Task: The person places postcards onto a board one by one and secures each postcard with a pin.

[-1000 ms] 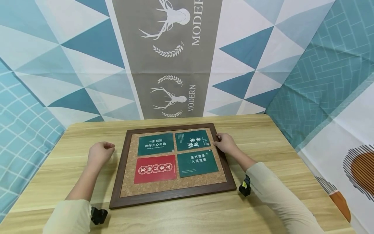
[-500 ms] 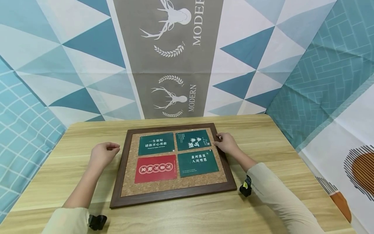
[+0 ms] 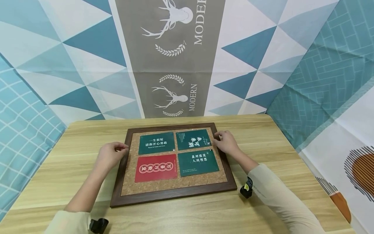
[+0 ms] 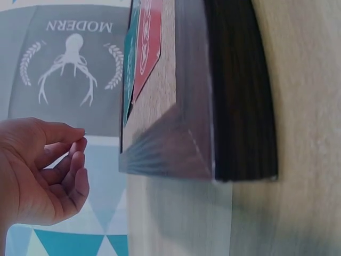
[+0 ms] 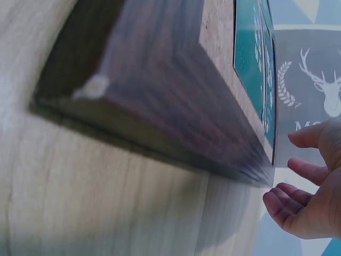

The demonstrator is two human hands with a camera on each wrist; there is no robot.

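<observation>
A cork board (image 3: 163,188) with a dark brown wooden frame lies flat on the table. Three dark green cards (image 3: 198,162) and a red card (image 3: 156,168) with white lettering are on its cork. My left hand (image 3: 112,155) is at the upper left side of the frame, fingers loosely bent; contact with the wood is unclear. In the left wrist view its thumb and index finger come close together, with nothing visible between them. On the right side, my right hand (image 3: 226,143) has its fingertips at the frame edge. Its fingers are spread and slightly bent in the right wrist view.
Small pins (image 3: 174,149) show at some card corners. The light wooden table (image 3: 257,208) extends on all sides of the board. Behind it hangs a patterned cloth (image 3: 242,58) with blue triangles and white deer heads. Each wrist bears a black camera (image 3: 246,188).
My left hand has moved right, from beside the board to its left frame edge. My right hand remains at the right edge, and the board lies in about the same place.
</observation>
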